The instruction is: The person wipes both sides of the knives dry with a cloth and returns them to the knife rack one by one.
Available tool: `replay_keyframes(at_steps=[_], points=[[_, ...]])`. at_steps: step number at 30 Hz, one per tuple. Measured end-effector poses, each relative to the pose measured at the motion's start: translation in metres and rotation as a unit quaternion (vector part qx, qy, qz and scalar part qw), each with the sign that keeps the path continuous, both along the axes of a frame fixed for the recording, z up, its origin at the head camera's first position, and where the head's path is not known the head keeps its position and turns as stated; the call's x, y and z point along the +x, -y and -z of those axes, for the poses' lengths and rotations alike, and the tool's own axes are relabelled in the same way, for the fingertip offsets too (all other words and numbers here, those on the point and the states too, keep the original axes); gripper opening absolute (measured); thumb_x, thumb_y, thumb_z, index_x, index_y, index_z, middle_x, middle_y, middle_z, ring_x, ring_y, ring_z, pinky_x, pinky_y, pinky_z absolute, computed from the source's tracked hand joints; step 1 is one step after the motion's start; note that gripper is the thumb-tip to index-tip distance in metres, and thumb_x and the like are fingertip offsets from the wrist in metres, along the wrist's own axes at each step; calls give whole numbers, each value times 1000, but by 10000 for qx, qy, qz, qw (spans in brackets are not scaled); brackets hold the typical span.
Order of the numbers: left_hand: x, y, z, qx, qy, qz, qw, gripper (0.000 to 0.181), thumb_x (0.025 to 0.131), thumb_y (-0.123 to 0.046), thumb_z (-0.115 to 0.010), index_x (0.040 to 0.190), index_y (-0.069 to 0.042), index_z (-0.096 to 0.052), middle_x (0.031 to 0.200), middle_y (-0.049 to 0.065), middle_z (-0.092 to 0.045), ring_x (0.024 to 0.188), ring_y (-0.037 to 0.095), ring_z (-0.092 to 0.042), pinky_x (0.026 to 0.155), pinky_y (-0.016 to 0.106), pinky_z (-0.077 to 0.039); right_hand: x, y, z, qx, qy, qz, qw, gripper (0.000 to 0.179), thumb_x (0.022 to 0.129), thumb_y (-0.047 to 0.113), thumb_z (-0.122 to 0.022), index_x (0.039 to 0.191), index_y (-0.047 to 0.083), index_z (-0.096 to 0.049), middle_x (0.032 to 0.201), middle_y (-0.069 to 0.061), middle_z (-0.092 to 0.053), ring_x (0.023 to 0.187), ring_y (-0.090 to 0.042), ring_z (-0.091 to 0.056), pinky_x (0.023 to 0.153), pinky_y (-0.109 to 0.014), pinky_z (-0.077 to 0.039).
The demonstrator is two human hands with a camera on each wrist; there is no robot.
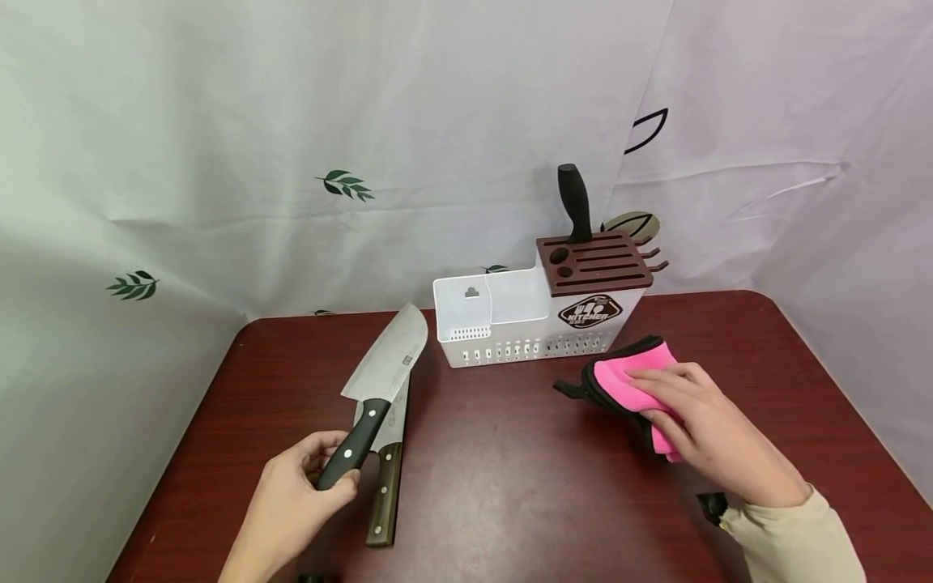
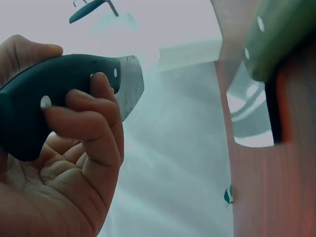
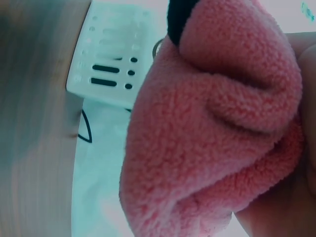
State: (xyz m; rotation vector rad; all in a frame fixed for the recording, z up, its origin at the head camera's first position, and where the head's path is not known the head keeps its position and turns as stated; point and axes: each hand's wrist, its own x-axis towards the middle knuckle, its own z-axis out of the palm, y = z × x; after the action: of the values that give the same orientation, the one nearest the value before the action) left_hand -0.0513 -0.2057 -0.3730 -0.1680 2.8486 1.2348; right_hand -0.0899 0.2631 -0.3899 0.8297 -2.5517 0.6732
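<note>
My left hand grips the black riveted handle of a wide-bladed kitchen knife, its blade angled up and away. In the left wrist view, curled fingers wrap that dark handle. Under and beside it, a second knife with a brown wooden handle lies on the table, its blade partly hidden by the first. On the right, my right hand holds a folded pink cloth with black edging. The right wrist view shows the cloth's fluffy pile bunched against the palm.
A white knife holder with a brown slotted top stands at the table's back. One black-handled tool is upright in a slot, and hooks stick out on its right side. Behind the reddish-brown table hangs a pale curtain.
</note>
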Motion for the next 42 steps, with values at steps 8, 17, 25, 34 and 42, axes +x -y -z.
replay_keyframes(at_steps=[8,17,25,34,42], points=[[0,-16,-3,355,-143,291,9988,40,73,-6,-80,112,-9,-70,85,0,-67,70,9,-65,66,25,-49,1,13,-1,-168,-92,-322,9993,35,101,20,-56,133,7,-65,128,-3,-66,111,-18,-48,100,-12,-28],[-1,-31,-2,808,37,724,9941,42,71,-3,-79,111,-10,-69,85,-1,-67,68,11,-66,67,26,-51,1,22,-2,-209,29,-402,9990,53,107,44,-35,136,10,-63,133,-3,-63,116,-19,-47,105,-16,-26],[0,-40,-2,677,-33,1194,9905,40,71,-5,-77,110,-10,-69,82,-8,-68,67,7,-65,66,24,-50,1,36,-5,-334,-285,-630,9970,48,108,39,-37,135,9,-64,133,-4,-64,115,-22,-48,106,-18,-27],[7,-41,-4,837,85,1314,9878,43,71,-3,-76,113,-9,-67,83,-8,-69,67,8,-66,63,25,-51,4,58,-9,-372,-476,-1020,9929,43,108,32,-36,136,13,-63,137,0,-61,120,-22,-48,105,-20,-29],[9,-45,-6,905,47,1427,9856,46,70,-3,-77,114,-9,-67,83,-7,-69,67,8,-65,66,25,-50,2,68,-12,-466,-720,-1218,9888,40,108,26,-38,135,12,-64,135,-1,-62,120,-24,-50,106,-21,-29]])
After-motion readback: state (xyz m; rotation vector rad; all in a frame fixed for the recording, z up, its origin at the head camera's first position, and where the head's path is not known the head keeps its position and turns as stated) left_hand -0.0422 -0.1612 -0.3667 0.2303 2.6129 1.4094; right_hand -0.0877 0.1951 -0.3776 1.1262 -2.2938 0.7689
